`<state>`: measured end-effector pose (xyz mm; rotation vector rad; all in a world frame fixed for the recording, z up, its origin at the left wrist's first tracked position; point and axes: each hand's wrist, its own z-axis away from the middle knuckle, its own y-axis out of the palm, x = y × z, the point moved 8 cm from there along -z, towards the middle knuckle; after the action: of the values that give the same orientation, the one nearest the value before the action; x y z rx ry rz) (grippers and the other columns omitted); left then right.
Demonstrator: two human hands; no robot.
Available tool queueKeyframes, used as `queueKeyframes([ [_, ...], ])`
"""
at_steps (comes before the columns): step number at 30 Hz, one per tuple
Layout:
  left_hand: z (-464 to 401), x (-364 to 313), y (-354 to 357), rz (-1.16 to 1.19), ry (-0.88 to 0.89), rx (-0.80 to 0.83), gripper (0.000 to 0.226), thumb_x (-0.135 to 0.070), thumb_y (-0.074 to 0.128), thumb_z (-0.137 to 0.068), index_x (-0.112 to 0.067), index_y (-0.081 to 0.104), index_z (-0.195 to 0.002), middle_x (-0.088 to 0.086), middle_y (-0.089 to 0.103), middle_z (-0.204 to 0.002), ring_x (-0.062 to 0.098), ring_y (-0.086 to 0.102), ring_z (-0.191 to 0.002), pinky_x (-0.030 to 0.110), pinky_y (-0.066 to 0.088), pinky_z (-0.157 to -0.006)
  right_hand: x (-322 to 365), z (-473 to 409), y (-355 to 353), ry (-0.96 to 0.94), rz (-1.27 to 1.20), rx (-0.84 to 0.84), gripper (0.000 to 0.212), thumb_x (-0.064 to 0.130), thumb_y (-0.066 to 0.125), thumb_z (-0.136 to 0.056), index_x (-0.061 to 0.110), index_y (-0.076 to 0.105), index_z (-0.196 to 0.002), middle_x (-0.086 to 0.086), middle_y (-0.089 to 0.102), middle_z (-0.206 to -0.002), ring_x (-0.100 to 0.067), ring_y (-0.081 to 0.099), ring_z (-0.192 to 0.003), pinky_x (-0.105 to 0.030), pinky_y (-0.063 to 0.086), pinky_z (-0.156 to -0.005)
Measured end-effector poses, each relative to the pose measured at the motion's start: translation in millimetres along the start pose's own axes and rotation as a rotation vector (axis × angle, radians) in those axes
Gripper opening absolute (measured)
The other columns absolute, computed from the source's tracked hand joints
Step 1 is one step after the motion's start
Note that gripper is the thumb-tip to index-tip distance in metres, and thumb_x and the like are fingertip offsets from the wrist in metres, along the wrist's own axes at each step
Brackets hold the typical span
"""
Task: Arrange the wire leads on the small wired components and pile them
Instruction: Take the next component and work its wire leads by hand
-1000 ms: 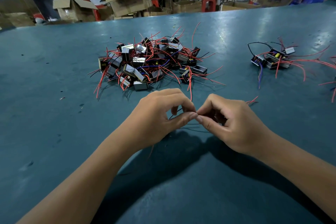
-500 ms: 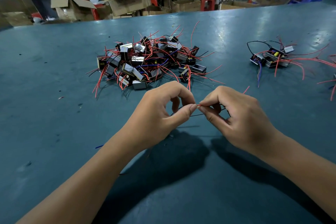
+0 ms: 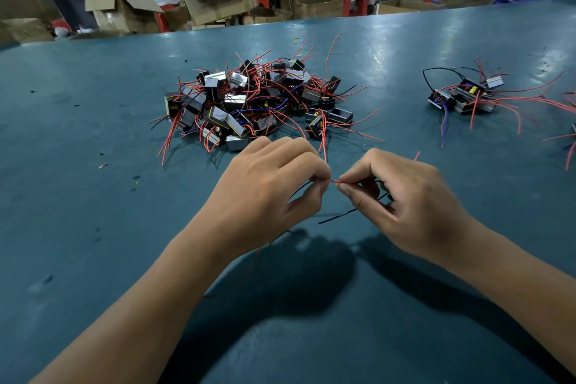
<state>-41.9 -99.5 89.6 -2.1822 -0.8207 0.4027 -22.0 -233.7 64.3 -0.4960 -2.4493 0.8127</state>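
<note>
Between curled fingers (image 3: pixel 350 188): thin red wire (image 3: pixel 336 181).

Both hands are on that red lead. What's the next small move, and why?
Probably draw the red lead straight between the left hand and right hand: only a short span shows between the pinches, and a black lead trails loose below. The component itself is hidden.

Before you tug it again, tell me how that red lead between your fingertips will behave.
Likely floppy: the red lead is thin, and those in the big pile curve loosely. Probably light, since left hand and right hand pinch it with fingertips only. Possibly slippery.
</note>
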Motion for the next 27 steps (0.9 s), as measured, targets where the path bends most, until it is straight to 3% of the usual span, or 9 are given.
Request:
queueKeyframes([
  [17, 3.8, 14.2, -4.3, 0.049, -0.098, -0.046, 0.006, -0.004, 0.066, -0.085, -0.007, 0.07, -0.083, 0.0, 0.066, -0.083, 0.016, 0.055, -0.072, 0.044, 0.047, -0.066, 1.8, -0.2, -0.9, 0.008, 0.0, 0.014, 0.011, 0.018, 0.061, -0.093, 0.009, 0.064, -0.088, 0.013, 0.052, -0.076, -0.003, 0.048, -0.067, -0.016, 0.041, -0.065],
  [20, 5.5, 24.5, -8.2, 0.143, -0.167, -0.058, 0.007, -0.013, 0.066, -0.087, -0.008, 0.071, -0.088, -0.002, 0.066, -0.089, 0.016, 0.054, -0.071, 0.044, 0.049, -0.07, 0.1, -0.3, -3.0, 0.026, -0.011, -0.001, 0.012, 0.02, 0.062, -0.094, 0.01, 0.064, -0.087, 0.014, 0.052, -0.075, -0.001, 0.048, -0.067, -0.013, 0.039, -0.066],
  [23, 3.5, 16.0, -1.8, 0.132, -0.111, -0.003, 0.021, -0.032, 0.068, -0.091, -0.013, 0.073, -0.097, -0.004, 0.067, -0.096, 0.004, 0.049, -0.079, 0.041, 0.048, -0.074, 3.5, -0.1, -0.7, 0.01, -0.017, 0.011, 0.018, 0.025, 0.057, -0.095, 0.01, 0.064, -0.089, 0.011, 0.055, -0.076, -0.004, 0.049, -0.067, -0.018, 0.041, -0.065],
  [27, 1.4, 6.4, 3.5, 0.087, -0.026, 0.003, 0.015, -0.026, 0.066, -0.096, -0.013, 0.074, -0.094, -0.003, 0.069, -0.094, 0.018, 0.061, -0.081, 0.044, 0.046, -0.069, 3.3, -0.2, 0.5, 0.005, -0.029, 0.021, 0.019, 0.026, 0.056, -0.095, 0.01, 0.064, -0.091, 0.014, 0.052, -0.078, -0.001, 0.047, -0.068, -0.019, 0.042, -0.065],
])
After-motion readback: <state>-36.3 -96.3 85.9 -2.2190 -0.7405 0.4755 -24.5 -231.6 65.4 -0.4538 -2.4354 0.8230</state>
